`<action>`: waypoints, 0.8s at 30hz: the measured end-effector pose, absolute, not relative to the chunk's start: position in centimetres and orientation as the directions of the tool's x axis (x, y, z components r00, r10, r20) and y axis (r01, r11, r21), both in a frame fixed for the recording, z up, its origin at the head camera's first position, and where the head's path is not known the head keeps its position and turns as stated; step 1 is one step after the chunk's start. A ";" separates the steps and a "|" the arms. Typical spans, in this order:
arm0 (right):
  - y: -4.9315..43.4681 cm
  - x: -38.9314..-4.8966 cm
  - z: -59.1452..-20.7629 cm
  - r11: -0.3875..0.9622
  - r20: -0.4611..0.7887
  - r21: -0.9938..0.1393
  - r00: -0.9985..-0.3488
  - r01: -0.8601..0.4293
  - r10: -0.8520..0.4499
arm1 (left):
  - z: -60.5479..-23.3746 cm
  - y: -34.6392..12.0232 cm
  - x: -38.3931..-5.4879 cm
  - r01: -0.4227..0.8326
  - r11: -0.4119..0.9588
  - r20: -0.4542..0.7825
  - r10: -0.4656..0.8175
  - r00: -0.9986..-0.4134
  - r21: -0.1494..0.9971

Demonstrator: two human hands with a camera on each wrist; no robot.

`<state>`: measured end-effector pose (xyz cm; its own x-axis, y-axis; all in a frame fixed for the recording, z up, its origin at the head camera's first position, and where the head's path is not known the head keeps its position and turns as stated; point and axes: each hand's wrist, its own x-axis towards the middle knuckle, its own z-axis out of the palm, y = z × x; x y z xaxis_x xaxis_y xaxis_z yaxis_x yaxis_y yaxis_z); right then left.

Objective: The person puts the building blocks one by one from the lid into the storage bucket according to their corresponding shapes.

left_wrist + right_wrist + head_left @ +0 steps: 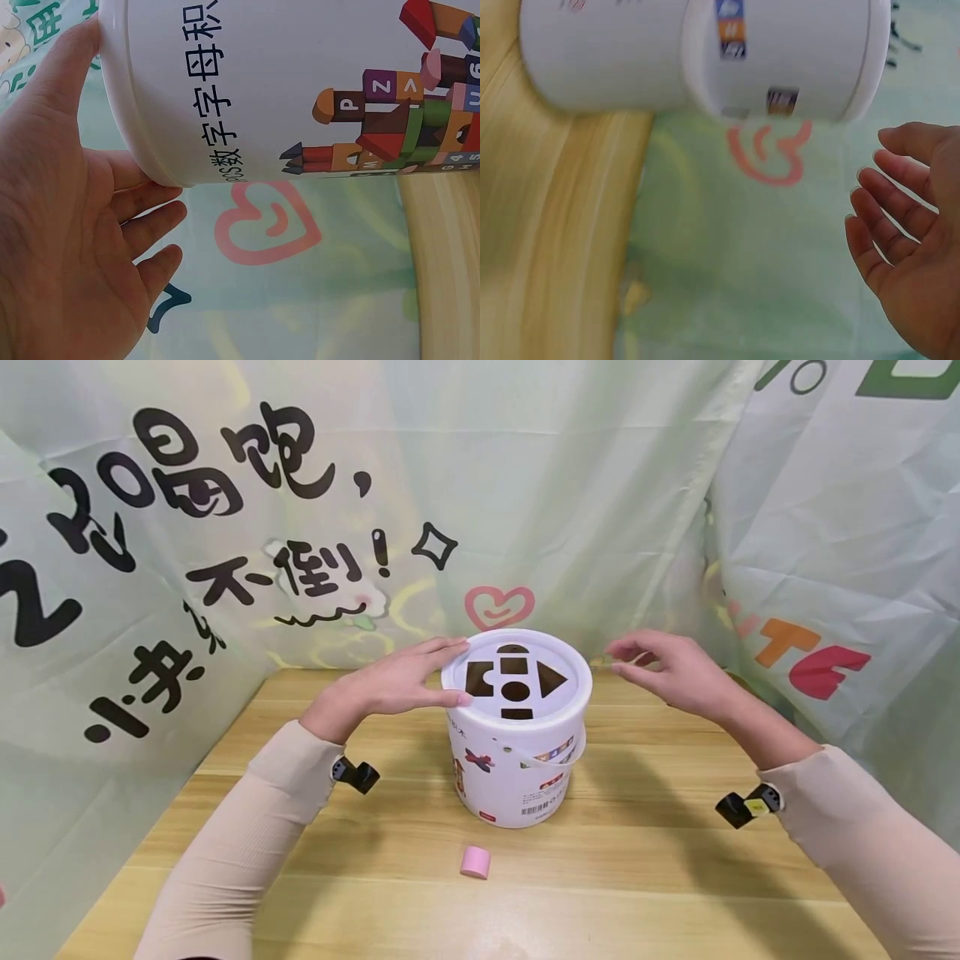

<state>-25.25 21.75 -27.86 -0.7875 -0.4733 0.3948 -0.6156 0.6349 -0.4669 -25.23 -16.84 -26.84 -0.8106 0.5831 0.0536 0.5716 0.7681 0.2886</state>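
A white bucket [483, 777] with printed building-block pictures stands upright on the wooden table. Its white lid [564, 702] has several dark cutouts, including a triangle, a circle and squarish shapes. My left hand [397, 677] rests against the left side of the lid's rim, thumb at the near side and fingertips at the far side. In the left wrist view, its fingers look relaxed against the rim. Right of the bucket, my right hand [667, 672] hovers apart from it, fingers loosely bent and holding nothing. A small pink block [476, 862] with a curved top lies in front of the bucket.
The bucket's thin white handle [555, 758] hangs down on its right front. Printed fabric curtains [570, 510] rise behind the table and along both sides. The wooden tabletop [637, 860] extends around the bucket.
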 end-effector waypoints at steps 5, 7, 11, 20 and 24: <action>24.2 -26.3 -29.1 0.672 0.361 -0.478 -0.824 -0.566 -0.437 | -26.7 -16.8 -25.3 0.576 0.766 0.049 0.588 -0.807 0.284; 25.1 -26.8 -29.6 0.686 0.351 -0.476 -0.835 -0.549 -0.425 | -26.7 -16.8 -25.3 0.576 0.766 0.049 0.589 -0.807 0.284; 26.5 -27.7 -30.6 0.709 0.336 -0.473 -0.851 -0.522 -0.403 | -26.8 -16.8 -25.3 0.573 0.769 0.050 0.585 -0.809 0.284; 29.2 -29.5 -32.7 0.758 0.262 -0.494 -0.904 -0.427 -0.339 | -26.9 -16.9 -25.3 0.564 0.775 0.043 0.578 -0.815 0.286; 30.1 -30.4 -33.7 0.780 0.238 -0.487 -0.919 -0.392 -0.313 | -26.8 -16.8 -25.3 0.566 0.775 0.045 0.578 -0.814 0.282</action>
